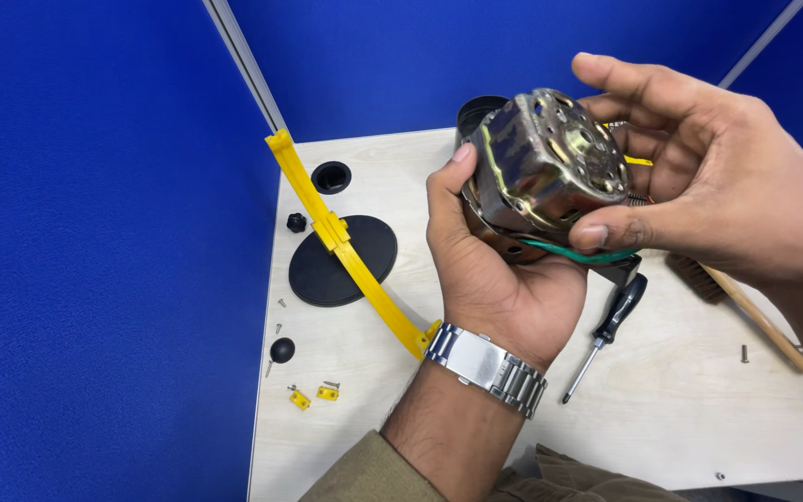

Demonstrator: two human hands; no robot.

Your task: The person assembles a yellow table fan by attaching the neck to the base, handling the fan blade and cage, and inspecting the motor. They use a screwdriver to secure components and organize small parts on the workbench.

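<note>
Both hands hold a metal electric motor [546, 167] with a perforated, gold-tinted housing above the pale wooden table [662, 390]. My left hand [499, 279], with a steel watch on its wrist, cups the motor from below, thumb up its left side. My right hand [699, 177] grips it from the right, thumb on the lower front and fingers over the top. A green wire [569, 251] runs under the motor.
A curved yellow plastic arm [346, 246] lies across a black disc [327, 265]. Nearby are a black ring [331, 177], a small black knob [296, 222], a black ball-headed pin [282, 350], two yellow clips [313, 395], loose screws, a black-handled screwdriver [606, 330] and a wooden brush [736, 302]. Blue partition walls enclose the table.
</note>
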